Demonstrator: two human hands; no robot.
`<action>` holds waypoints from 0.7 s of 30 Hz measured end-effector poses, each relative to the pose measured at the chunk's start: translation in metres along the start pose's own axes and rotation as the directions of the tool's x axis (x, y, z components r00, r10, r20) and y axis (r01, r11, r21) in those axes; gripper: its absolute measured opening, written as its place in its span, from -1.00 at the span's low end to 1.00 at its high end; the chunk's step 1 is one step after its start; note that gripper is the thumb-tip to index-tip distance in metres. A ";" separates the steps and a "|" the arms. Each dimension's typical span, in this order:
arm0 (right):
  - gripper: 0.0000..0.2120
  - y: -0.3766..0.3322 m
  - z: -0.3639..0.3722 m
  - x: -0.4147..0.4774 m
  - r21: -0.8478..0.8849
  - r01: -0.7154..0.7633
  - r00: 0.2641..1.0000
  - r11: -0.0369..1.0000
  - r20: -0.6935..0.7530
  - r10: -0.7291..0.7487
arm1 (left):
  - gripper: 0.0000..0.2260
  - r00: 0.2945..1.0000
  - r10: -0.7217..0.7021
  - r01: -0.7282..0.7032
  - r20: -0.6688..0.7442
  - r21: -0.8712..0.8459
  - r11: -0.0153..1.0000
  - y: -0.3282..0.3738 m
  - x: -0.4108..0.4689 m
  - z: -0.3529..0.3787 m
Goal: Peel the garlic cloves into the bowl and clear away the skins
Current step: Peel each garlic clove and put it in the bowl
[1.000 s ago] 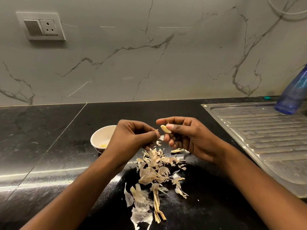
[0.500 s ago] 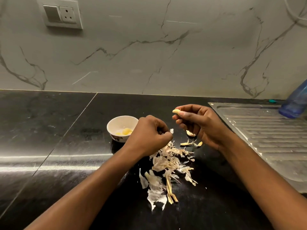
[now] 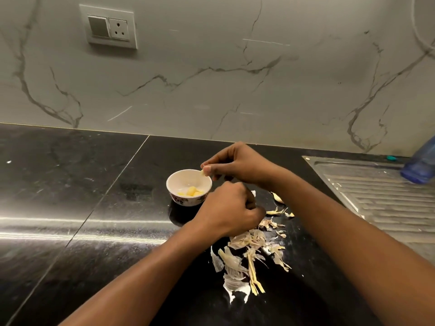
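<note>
Bowl [image 3: 170,184] centre frame on counter [image 3: 70,184], peeled cloves [image 3: 191,191] in it. Right hand [image 3: 235,164] at bowl's upper-right rim, pinching a clove [image 3: 202,172] over it. Left hand [image 3: 229,208] just lower right of bowl. Skins [image 3: 244,255] spread below the hands. Drainboard [image 3: 376,196] at right edge, bottle [image 3: 421,161] on it. Socket plate [image 3: 109,27] on wall, upper left.

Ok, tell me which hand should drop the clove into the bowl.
Right. The right hand pinches the clove just over the rim of the bowl; the left hand is curled beside it, above the skins.
</note>
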State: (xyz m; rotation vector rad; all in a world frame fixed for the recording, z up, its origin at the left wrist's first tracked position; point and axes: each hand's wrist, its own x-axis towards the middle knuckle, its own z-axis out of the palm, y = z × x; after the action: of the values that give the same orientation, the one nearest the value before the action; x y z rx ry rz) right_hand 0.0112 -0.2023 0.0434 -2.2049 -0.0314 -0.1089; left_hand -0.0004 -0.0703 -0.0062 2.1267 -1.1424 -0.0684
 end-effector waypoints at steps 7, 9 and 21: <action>-0.79 0.018 -0.051 -0.031 0.161 0.034 0.994 0.986 -0.109 -0.016 | -0.65 0.999 0.008 -0.005 -0.048 0.076 0.997 -0.003 0.005 0.002; -0.86 0.036 -0.072 -0.050 0.176 0.044 0.982 0.983 -0.189 -0.010 | -0.64 0.999 0.004 -0.001 -0.038 0.077 0.997 -0.005 0.007 0.003; -0.79 0.104 -0.091 -0.090 -0.234 -0.072 0.960 0.970 -0.281 0.003 | -0.78 0.998 -0.027 0.028 -0.061 0.018 0.999 -0.015 0.010 0.009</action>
State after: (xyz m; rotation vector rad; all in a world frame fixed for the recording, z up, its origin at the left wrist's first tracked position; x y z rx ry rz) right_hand -0.0782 -0.3354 0.0053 -2.4121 0.1909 -0.4209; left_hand 0.0130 -0.0781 -0.0191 2.1470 -1.0821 -0.0057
